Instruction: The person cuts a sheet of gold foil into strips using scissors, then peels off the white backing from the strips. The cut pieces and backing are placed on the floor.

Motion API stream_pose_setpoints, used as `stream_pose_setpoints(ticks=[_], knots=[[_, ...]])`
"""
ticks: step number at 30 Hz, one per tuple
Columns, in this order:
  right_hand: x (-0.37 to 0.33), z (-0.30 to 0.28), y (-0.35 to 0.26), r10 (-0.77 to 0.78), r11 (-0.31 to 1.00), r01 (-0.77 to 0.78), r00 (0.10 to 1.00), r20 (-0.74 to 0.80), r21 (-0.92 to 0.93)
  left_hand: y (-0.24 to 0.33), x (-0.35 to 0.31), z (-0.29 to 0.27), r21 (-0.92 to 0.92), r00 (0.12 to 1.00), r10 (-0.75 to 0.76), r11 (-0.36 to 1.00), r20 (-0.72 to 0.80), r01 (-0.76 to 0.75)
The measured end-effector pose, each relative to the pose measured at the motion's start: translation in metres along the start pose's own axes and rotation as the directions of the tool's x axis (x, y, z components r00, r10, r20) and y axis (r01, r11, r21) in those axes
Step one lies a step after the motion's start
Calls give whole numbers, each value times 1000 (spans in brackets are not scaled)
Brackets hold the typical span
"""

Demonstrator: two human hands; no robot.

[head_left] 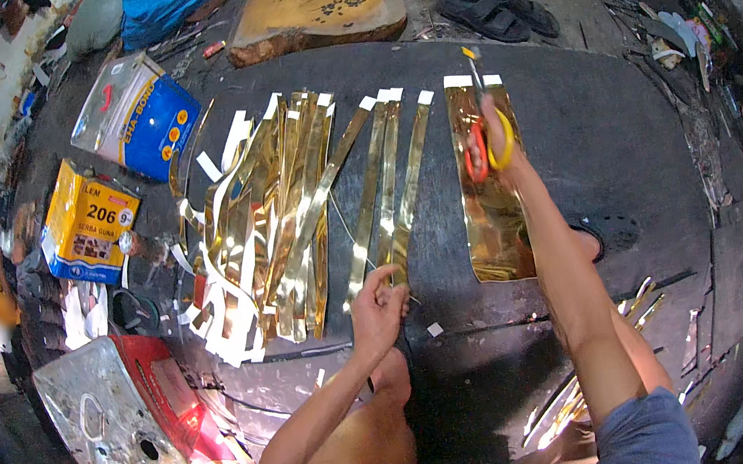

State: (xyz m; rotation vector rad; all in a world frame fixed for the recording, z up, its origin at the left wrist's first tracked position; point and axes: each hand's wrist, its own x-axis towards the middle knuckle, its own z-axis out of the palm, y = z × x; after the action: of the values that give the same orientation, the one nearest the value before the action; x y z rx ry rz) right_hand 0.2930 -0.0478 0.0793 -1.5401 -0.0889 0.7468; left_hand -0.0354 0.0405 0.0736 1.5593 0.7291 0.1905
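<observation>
My right hand [497, 127] is closed on a pair of scissors [504, 153] with one red and one yellow handle loop. Its blades point away from me, over the far end of a wide gold foil sheet [493, 234] with white-tipped ends. Part of that sheet is covered by my right hand and forearm. My left hand [377, 315] pinches the near end of a narrow gold strip [393, 172] lying on the dark mat. Beside it, another gold strip [416, 145] lies on the right. A heap of gold and white strips [280, 226] spreads farther left.
A blue-and-white can [137, 118], a yellow tin [90, 222] and a dented red-and-silver can [112, 411] stand at left. Beyond the mat [603, 123] are a wooden block [316, 7] and black sandals [497, 13]. Foil scraps [558, 410] lie near my right leg.
</observation>
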Motion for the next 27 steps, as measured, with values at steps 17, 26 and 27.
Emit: stream_pose_setpoints(ticks=[17,26,27], knots=[[-272,-5,101,-56,793,-84,976,-209,-604,49,63,-29,-659,999,-11,751,33,30],[-105,-21,12,-172,551,-376,823,-542,-745,-28,0,-51,-147,993,-6,989,-119,-12],[-84,-27,27,-227,520,-430,763,-605,-738,-37,-5,-55,-163,986,-79,985,-146,55]])
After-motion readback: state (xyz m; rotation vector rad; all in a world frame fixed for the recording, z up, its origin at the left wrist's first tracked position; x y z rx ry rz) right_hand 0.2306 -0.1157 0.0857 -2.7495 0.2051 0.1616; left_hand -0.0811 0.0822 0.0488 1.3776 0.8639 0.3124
